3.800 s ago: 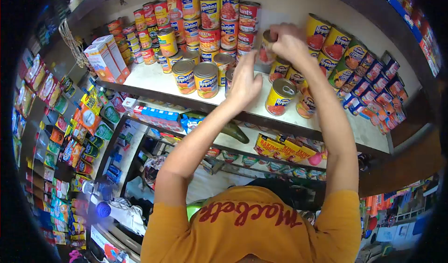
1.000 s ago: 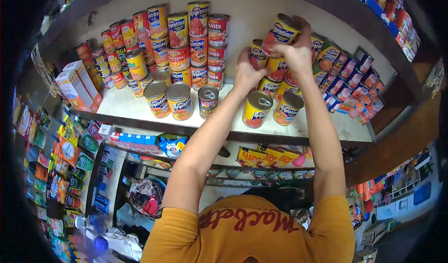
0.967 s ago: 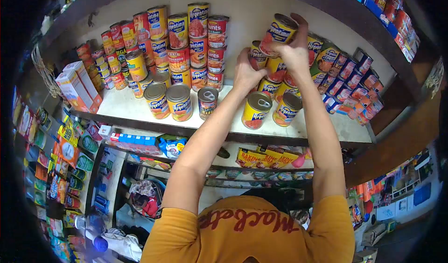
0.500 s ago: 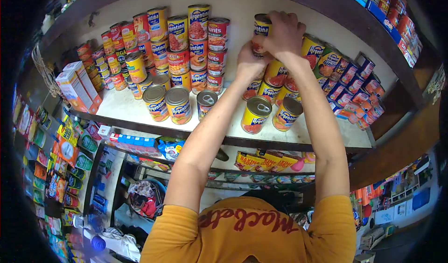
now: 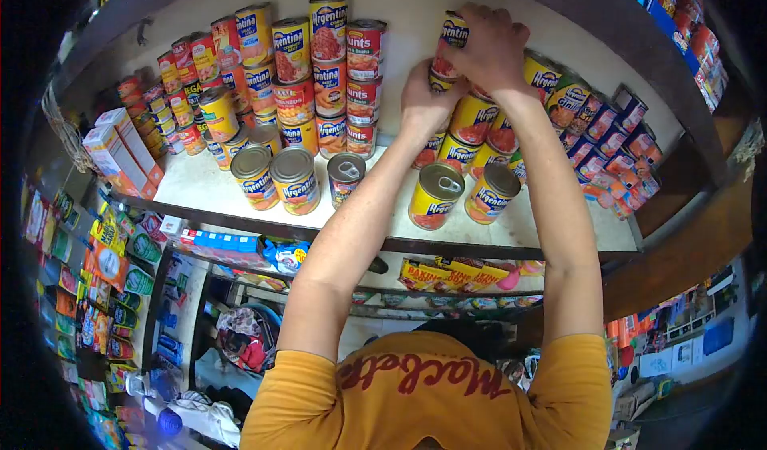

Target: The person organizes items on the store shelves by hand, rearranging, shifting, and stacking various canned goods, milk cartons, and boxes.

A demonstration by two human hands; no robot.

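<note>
My right hand point(image 5: 493, 50) is wrapped around the upper part of a corned beef can point(image 5: 454, 33) with a blue, yellow and red label, on top of the stack at the back. Just below it, my left hand point(image 5: 431, 98) is closed at the side of a lower can point(image 5: 439, 83), mostly covered by the fingers. Under the hands stand more yellow corned beef cans point(image 5: 473, 120). Nearer the shelf edge are a pull-tab can point(image 5: 436, 197) and another yellow can point(image 5: 491, 194). My fingertips behind the cans are hidden.
Left of my arms, tall stacks of cans point(image 5: 329, 30) line the back of the shelf point(image 5: 383, 230). Three cans, one a pull-tab can point(image 5: 346, 177), stand near its front edge. Small tins point(image 5: 611, 142) are piled at right. Yellow baking soda packs point(image 5: 447, 274) sit below.
The view has shifted slightly, so the left-hand cans appear farther left. My hands stay at the same stack, with the upper can still held and a little higher in view.
</note>
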